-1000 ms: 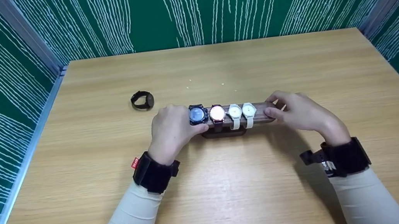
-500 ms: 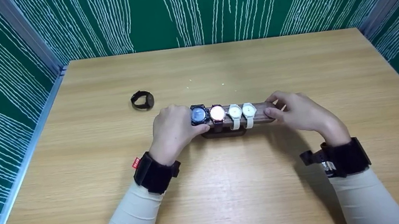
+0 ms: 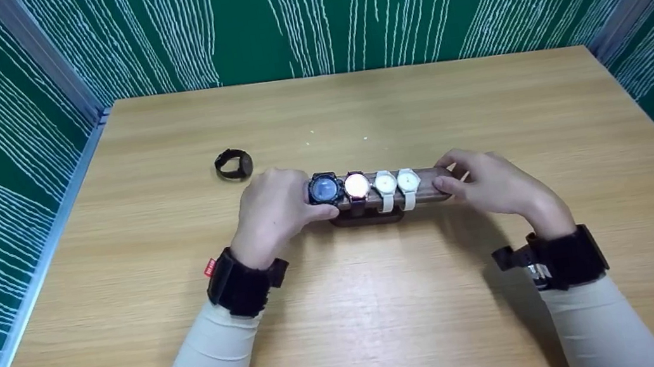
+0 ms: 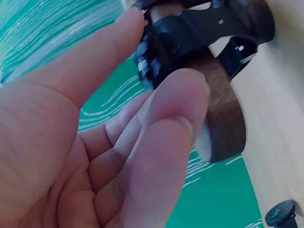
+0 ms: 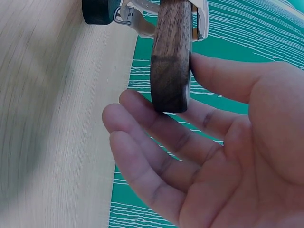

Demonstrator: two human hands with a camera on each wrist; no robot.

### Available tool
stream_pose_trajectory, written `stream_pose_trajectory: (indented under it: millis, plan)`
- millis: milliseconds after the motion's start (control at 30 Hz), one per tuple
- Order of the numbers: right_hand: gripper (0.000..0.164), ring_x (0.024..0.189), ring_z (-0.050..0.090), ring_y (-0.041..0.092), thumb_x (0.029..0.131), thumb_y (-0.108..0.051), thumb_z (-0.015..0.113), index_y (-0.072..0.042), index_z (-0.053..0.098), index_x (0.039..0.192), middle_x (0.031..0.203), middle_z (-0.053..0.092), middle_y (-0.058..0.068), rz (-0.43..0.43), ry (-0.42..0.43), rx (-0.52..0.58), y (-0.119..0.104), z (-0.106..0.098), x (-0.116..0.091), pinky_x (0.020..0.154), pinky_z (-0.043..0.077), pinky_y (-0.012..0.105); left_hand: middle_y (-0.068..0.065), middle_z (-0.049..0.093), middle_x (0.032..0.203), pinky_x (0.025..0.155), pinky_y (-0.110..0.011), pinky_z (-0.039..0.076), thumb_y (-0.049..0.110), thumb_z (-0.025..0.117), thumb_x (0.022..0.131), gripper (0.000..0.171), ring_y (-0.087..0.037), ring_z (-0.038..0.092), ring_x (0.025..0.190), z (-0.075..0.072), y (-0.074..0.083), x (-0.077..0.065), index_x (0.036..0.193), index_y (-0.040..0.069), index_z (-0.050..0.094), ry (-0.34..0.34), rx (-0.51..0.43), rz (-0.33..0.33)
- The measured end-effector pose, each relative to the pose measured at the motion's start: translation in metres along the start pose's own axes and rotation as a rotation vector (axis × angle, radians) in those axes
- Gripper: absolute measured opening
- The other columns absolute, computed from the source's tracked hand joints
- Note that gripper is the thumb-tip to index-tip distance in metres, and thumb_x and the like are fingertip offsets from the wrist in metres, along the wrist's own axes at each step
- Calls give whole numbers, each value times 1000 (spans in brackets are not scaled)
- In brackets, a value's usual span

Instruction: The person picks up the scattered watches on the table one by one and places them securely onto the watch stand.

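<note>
A dark wooden watch stand [image 3: 431,183] sits mid-table on a low base. On its bar, left to right, are a bulky black watch [image 3: 325,189] with a bluish face, a dark-strapped watch [image 3: 357,186] with a glaring rose-rimmed face, and two white watches [image 3: 385,183]. Around the bar's left end is my left hand [image 3: 279,206], thumb at the front beside the black watch. In the left wrist view its thumb and loosely bent fingers straddle the bar end. My right hand [image 3: 496,182] steadies the right end, thumb on one side, fingers [image 5: 166,121] around the other.
Another black watch [image 3: 233,164] lies on the wooden table [image 3: 346,321], behind and left of my left hand. A few tiny pale specks are scattered behind the stand. Green, white-streaked panels [image 3: 243,22] border the table at the back and sides.
My left hand first nudges right with the bulky black watch, then draws back left, uncovering more of that watch. The right hand and the stand stay put.
</note>
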State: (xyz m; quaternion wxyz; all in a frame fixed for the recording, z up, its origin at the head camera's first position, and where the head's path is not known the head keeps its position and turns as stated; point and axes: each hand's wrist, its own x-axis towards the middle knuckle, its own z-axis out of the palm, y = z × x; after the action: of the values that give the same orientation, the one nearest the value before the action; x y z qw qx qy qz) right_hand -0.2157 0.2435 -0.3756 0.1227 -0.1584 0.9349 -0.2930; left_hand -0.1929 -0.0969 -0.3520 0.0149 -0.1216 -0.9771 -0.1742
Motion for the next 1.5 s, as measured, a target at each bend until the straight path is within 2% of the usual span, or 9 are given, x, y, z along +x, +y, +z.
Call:
stream_pose_trajectory:
  millis: [100,200,333,467,667,900,1133,1300,1500]
  plan:
    - [40,105,71,31,109,-37,61,-8,63,137,121,72,18,0,7,2,0,-1,0,92,55,51,5,56,65,67,-32,43,51,93,77,49,-17,53,66,-8,-5,-2,72,13,62,7,-76,7]
    - [45,112,70,36,109,-39,60,-7,61,141,127,70,21,0,24,16,-1,-1,1,97,53,57,3,60,67,66,-32,44,50,90,81,45,-18,55,65,-15,-13,-2,74,14,64,43,-145,22]
    - [47,118,68,39,109,-39,60,-8,58,145,131,69,20,-3,79,47,-2,0,2,100,52,58,-1,66,73,71,-35,49,47,86,88,39,-20,60,70,-24,-26,0,81,13,69,111,-174,23]
    - [45,126,64,36,109,-34,61,-10,58,146,136,68,16,-42,149,80,-2,1,4,107,49,58,-3,74,84,79,-39,53,41,83,93,31,-22,67,78,-31,-41,5,92,12,72,155,-180,-23]
    - [43,132,60,36,109,-29,62,-7,58,147,138,68,17,-188,270,72,-4,2,6,112,43,60,-7,76,94,84,-43,52,37,83,94,33,-25,68,88,-33,-62,11,110,9,76,219,-170,-49]
    - [45,136,57,36,109,-28,63,-8,57,149,141,67,15,-246,334,57,-5,4,6,112,41,63,-11,75,124,100,-52,51,31,83,94,39,-33,67,117,-25,-83,18,125,9,74,239,-128,-87]
    - [49,140,53,36,109,-34,63,-11,56,151,147,63,11,-251,338,32,-2,7,7,114,39,63,-14,73,127,101,-55,52,23,79,95,35,-38,64,123,-9,-105,25,125,5,74,204,-73,-122]
    - [50,144,50,37,108,-35,63,-10,55,152,150,61,12,-263,341,22,-2,7,7,118,36,62,-20,64,135,101,-60,52,23,74,98,43,-42,57,128,-1,-116,27,137,4,69,139,-68,-159]
    - [51,146,49,36,108,-33,63,-10,54,153,153,59,13,-280,342,12,-3,8,7,120,34,61,-21,49,155,107,-64,47,27,66,103,56,-44,46,141,5,-121,30,153,4,54,42,-56,-187]
